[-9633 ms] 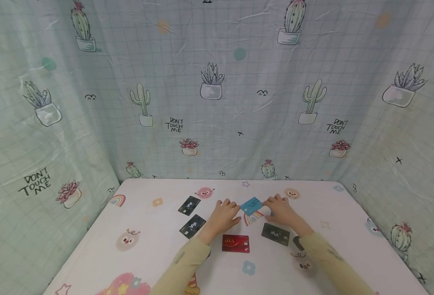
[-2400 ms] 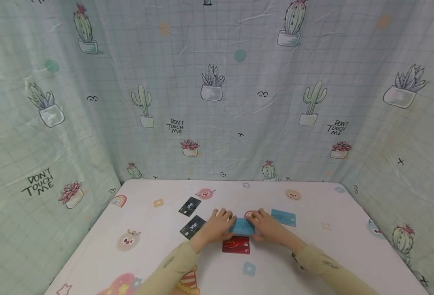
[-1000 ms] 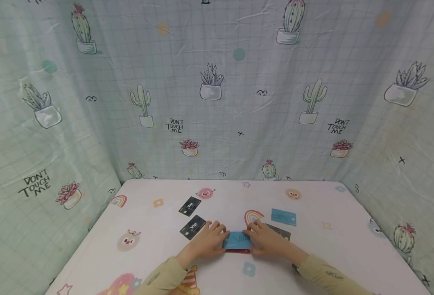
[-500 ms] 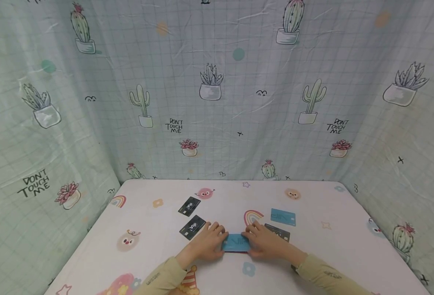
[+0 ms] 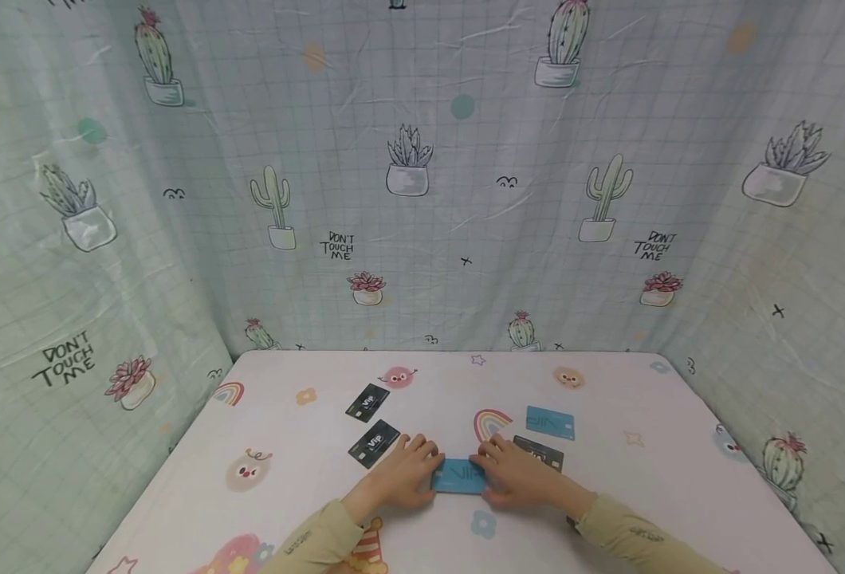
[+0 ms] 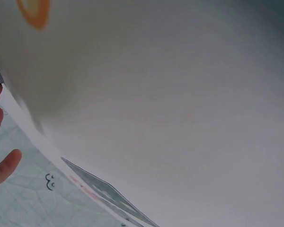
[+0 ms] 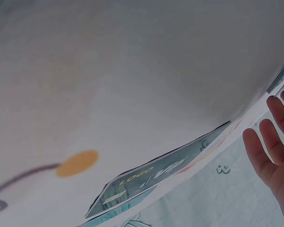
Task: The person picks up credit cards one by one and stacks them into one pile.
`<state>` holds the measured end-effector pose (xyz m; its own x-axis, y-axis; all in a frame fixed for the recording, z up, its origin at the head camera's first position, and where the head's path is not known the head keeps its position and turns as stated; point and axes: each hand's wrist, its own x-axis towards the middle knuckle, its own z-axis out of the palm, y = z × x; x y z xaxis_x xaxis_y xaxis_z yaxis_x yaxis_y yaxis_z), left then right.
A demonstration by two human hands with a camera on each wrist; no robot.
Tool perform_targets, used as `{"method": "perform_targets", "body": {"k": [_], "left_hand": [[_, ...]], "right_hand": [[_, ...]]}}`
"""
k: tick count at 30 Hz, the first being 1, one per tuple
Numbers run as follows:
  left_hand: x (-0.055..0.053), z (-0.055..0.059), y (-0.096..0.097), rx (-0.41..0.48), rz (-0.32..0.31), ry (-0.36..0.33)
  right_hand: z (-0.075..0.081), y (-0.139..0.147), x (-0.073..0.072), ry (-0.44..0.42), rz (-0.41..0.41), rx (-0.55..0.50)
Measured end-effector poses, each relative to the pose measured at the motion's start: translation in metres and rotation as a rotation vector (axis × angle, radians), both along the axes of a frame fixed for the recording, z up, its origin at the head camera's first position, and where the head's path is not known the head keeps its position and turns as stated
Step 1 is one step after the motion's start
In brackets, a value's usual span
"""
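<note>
A blue VIP card (image 5: 460,475) lies flat near the middle of the table, over the place where a red card lay. The left hand (image 5: 406,473) pinches its left end, thumb at the near edge and fingers at the far edge. At the opposite end the right hand (image 5: 519,473) pinches it in the same way. In the right wrist view, a layered edge (image 7: 280,78) by the fingertips looks like several stacked cards. Only fingertips (image 6: 9,163) show in the left wrist view. The red card is hidden from the head view.
Two black VIP cards (image 5: 374,443) lie left of the hands. Right of them are another blue card (image 5: 550,423) and a black card (image 5: 548,457) partly behind the right hand. Something dark (image 5: 571,523) peeks out by the right sleeve. A patterned curtain (image 5: 422,263) surrounds the white table (image 5: 308,454).
Both hands have brought the blue card from the far rainbow print nearer and down over the red card, which is now covered. Another blue card, earlier by the right hand, now lies uncovered.
</note>
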<state>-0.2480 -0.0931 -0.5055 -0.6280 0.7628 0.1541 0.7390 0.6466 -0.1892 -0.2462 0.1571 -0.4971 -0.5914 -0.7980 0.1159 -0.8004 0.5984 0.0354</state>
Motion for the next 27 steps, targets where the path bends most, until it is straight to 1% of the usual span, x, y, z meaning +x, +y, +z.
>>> {"method": "perform_targets", "body": {"k": [6,12,15,27], "left_hand": [[0.0002,0.0000,-0.0005,0.001,0.013,-0.012],[0.0017,0.0026,-0.0005,0.013,0.024,-0.029],[0.0025,0.0044,-0.0003,0.024,0.029,-0.043],[0.0035,0.0076,-0.0003,0.025,0.043,-0.066]], "right_hand": [[-0.0007,-0.0001,-0.0006,0.007,-0.003,0.008],[-0.0038,-0.0003,-0.0018,-0.041,-0.027,0.020],[-0.0050,-0.0001,-0.0021,-0.051,-0.028,0.015],[-0.0012,-0.0012,0.0003,-0.090,-0.069,0.016]]}}
